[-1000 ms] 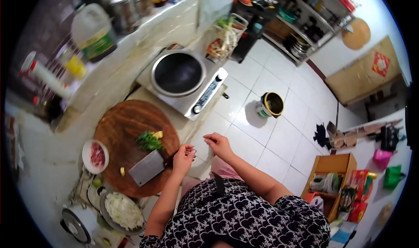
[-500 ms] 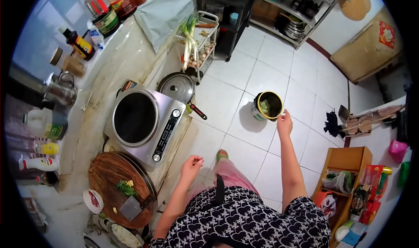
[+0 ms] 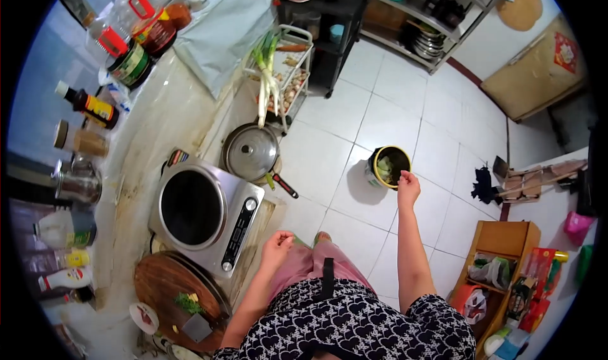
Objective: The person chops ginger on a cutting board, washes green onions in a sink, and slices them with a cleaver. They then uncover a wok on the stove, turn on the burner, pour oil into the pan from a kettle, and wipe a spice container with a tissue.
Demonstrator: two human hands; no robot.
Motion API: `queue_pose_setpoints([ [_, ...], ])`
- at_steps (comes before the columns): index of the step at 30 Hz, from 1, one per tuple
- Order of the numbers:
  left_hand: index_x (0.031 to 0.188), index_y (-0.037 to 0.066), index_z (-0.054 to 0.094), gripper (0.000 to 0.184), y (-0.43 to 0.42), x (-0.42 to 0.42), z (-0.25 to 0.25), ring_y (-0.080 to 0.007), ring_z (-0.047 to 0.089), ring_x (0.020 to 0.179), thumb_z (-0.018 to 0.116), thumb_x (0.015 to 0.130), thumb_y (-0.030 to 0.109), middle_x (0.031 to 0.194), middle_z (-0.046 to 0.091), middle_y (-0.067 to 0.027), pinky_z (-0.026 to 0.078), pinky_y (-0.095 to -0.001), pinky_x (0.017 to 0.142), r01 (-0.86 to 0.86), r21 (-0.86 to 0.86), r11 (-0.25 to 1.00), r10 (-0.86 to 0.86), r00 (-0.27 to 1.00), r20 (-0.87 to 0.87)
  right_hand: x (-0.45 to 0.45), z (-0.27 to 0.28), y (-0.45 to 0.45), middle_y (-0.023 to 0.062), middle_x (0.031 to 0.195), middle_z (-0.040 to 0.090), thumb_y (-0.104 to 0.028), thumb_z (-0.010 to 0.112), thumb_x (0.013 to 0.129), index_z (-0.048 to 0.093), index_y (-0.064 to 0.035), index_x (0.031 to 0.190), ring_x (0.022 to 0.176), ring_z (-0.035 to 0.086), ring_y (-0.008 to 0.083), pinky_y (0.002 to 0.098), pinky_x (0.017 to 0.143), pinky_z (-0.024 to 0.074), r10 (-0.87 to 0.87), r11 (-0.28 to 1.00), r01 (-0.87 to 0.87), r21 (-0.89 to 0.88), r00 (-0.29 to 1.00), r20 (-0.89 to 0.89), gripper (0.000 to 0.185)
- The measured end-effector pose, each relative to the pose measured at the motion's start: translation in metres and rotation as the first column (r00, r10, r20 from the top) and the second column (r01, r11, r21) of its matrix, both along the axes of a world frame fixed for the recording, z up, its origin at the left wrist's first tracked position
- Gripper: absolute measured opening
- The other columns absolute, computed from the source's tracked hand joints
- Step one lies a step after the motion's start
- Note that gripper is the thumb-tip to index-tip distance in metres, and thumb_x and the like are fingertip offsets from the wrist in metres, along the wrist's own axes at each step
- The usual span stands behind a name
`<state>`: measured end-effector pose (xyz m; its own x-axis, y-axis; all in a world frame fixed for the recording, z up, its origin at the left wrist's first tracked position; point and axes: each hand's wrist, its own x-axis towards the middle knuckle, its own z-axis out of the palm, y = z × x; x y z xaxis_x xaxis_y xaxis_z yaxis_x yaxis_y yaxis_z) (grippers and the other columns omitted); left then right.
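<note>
My right hand [image 3: 408, 190] is out in front with its fingers curled in. Nothing shows between them. In the picture it overlaps the lower right rim of a dark bucket [image 3: 407, 159] with a yellow edge. Pale green scraps [image 3: 384, 166] lie inside the bucket, which stands on the tiled floor. I see no grip on the rim. My left hand [image 3: 277, 248] hangs before my body, loosely closed and showing nothing in it. To its left is a silver induction cooker [image 3: 246, 233] with a round black plate.
A lidded pan [image 3: 250, 151] sits behind the cooker, its handle jutting over the floor. On a round chopping board [image 3: 158, 284] are chopped greens [image 3: 188, 303] and a cleaver [image 3: 197, 328]. A wheeled rack [image 3: 308, 62] bears spring onions [image 3: 266, 75]. A wooden cabinet [image 3: 503, 236] stands at right.
The view has shifted, and the counter items and bucket appear lower. My right hand has come closer to the bucket's rim in the picture. Both feet now show. The bucket keeps its place on the tiles.
</note>
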<state>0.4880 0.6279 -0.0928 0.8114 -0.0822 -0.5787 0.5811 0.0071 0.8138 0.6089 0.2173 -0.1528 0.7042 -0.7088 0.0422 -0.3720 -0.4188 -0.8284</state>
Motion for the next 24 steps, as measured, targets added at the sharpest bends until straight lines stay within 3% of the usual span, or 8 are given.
queue_pose_setpoints([
  [9, 0.1, 0.002, 0.059, 0.014, 0.017, 0.104, 0.009, -0.0093, 0.057, 0.077, 0.057, 0.089, 0.01, 0.087, 0.062, -0.0019, 0.046, -0.0222, 0.068, -0.009, 0.11, 0.994, -0.01, 0.985, 0.174, 0.056, 0.01, -0.049, 0.0134, 0.106, 0.056, -0.007, 0.058, 0.078, 0.067, -0.0057, 0.095, 0.083, 0.061, 0.026, 0.0332, 0.077, 0.0504, -0.094, 0.97, 0.087, -0.227, 0.995, -0.019, 0.02],
  [14, 0.103, 0.002, 0.059, 0.018, 0.01, 0.227, -0.004, -0.0109, 0.057, 0.076, 0.06, 0.086, 0.009, 0.085, 0.062, -0.002, 0.046, -0.0243, 0.07, -0.184, 0.249, 0.951, 0.076, 0.919, 0.388, 0.108, -0.033, -0.057, 0.0164, 0.093, 0.061, -0.012, 0.058, 0.077, 0.067, -0.0035, 0.093, 0.085, 0.06, 0.0319, 0.0395, 0.079, 0.0477, -0.026, 0.953, -0.039, -0.3, 0.978, -0.208, 0.021],
  [16, 0.106, 0.003, 0.059, 0.026, 0.002, 0.296, -0.001, -0.0187, 0.058, 0.081, 0.064, 0.082, 0.011, 0.091, 0.062, -0.0079, 0.047, -0.0308, 0.076, -0.303, 0.567, 0.766, -0.027, 0.866, 0.499, 0.131, -0.07, -0.051, 0.0179, 0.089, 0.062, -0.012, 0.057, 0.077, 0.068, -0.0042, 0.092, 0.084, 0.06, 0.0336, 0.0397, 0.077, 0.0478, 0.093, 0.974, -0.121, -0.189, 0.984, -0.149, 0.02],
  [17, 0.109, 0.002, 0.057, 0.033, -0.005, 0.333, 0.002, -0.0235, 0.057, 0.088, 0.067, 0.08, 0.014, 0.098, 0.06, -0.0117, 0.045, -0.0345, 0.08, -0.343, 0.645, 0.682, -0.069, 0.849, 0.525, 0.142, -0.095, -0.047, 0.0145, 0.084, 0.067, -0.014, 0.06, 0.079, 0.069, -0.005, 0.091, 0.08, 0.065, 0.0274, 0.0351, 0.074, 0.0505, 0.141, 0.927, -0.212, -0.308, 0.961, -0.236, 0.018],
  [19, 0.122, 0.004, 0.049, 0.056, -0.016, 0.401, 0.002, -0.0348, 0.047, 0.111, 0.072, 0.075, 0.022, 0.119, 0.049, -0.0195, 0.039, -0.0431, 0.093, -0.334, 0.764, 0.552, -0.097, 0.884, 0.457, 0.171, -0.079, -0.008, 0.014, 0.084, 0.068, -0.015, 0.061, 0.08, 0.069, -0.0056, 0.092, 0.077, 0.066, 0.0259, 0.0345, 0.072, 0.0511, 0.334, 0.939, -0.343, 0.038, 0.877, -0.344, 0.017],
  [20, 0.132, 0.007, 0.038, 0.074, -0.021, 0.434, -0.003, -0.036, 0.041, 0.119, 0.075, 0.072, 0.027, 0.127, 0.044, -0.0199, 0.036, -0.0444, 0.097, -0.295, 0.819, 0.493, -0.101, 0.915, 0.39, 0.184, -0.081, 0.007, 0.0149, 0.084, 0.068, -0.015, 0.061, 0.081, 0.069, -0.0045, 0.093, 0.075, 0.066, 0.0241, 0.0334, 0.07, 0.0515, 0.423, 0.898, -0.437, 0.048, 0.828, -0.368, 0.018],
  [22, 0.138, 0.007, 0.028, 0.088, -0.027, 0.49, -0.025, -0.0376, 0.034, 0.126, 0.077, 0.069, 0.032, 0.135, 0.037, -0.0207, 0.033, -0.0455, 0.1, -0.287, 0.889, 0.358, -0.104, 0.934, 0.343, 0.219, -0.082, 0.033, 0.015, 0.082, 0.068, -0.015, 0.06, 0.083, 0.068, -0.0034, 0.095, 0.075, 0.067, 0.0219, 0.0318, 0.07, 0.052, 0.551, 0.821, -0.568, 0.065, 0.757, -0.351, 0.019],
  [24, 0.138, 0.006, 0.026, 0.09, -0.036, 0.525, -0.03, -0.0366, 0.039, 0.123, 0.077, 0.068, 0.033, 0.133, 0.041, -0.0208, 0.036, -0.0448, 0.098, -0.171, 0.935, 0.312, -0.035, 0.981, 0.191, 0.251, -0.076, 0.065, 0.014, 0.085, 0.068, -0.012, 0.057, 0.085, 0.067, -0.0011, 0.098, 0.074, 0.067, 0.018, 0.0296, 0.07, 0.0522, 0.648, 0.759, -0.543, 0.361, 0.686, -0.33, 0.02],
])
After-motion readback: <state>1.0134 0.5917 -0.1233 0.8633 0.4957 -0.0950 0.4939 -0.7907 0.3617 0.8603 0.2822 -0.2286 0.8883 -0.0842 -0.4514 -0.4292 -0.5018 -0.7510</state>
